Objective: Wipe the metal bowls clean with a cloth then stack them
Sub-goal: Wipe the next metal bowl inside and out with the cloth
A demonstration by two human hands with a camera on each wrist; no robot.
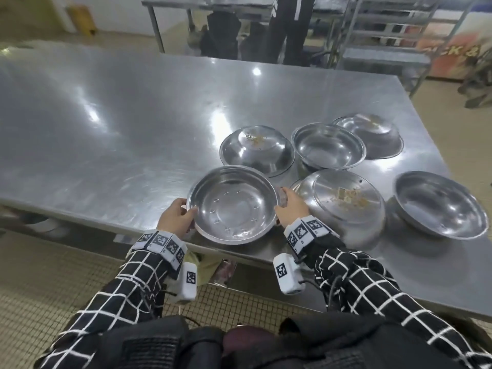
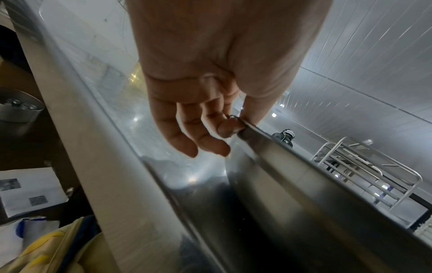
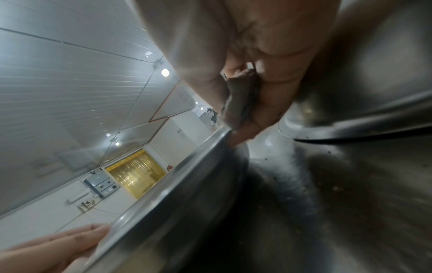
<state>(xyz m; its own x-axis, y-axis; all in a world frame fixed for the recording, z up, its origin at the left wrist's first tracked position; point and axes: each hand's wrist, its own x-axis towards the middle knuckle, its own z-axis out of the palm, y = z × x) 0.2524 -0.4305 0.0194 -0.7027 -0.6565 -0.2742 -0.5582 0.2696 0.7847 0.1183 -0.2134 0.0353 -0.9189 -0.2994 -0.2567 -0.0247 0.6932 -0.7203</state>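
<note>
Bowl in hand: upright bowl [image 1: 233,205] at the table's [image 1: 106,123] near edge, held by its rim from both sides.
Left hand [image 1: 174,218]: thumb and forefinger pinch the left rim; other fingers [image 2: 187,140] hang loosely curled.
Right hand [image 1: 290,207]: fingers closed round a brownish cloth [image 3: 240,99] and touching the right rim.
Other bowls: five, toward the table's right edge. Inverted bowl [image 1: 343,206] with crumbs just beside the right hand; a second inverted bowl [image 1: 257,150] behind the held one; an upright bowl [image 1: 328,146]; a third inverted bowl [image 1: 370,134] farthest back; another upright bowl [image 1: 440,205] nearest the right edge.
</note>
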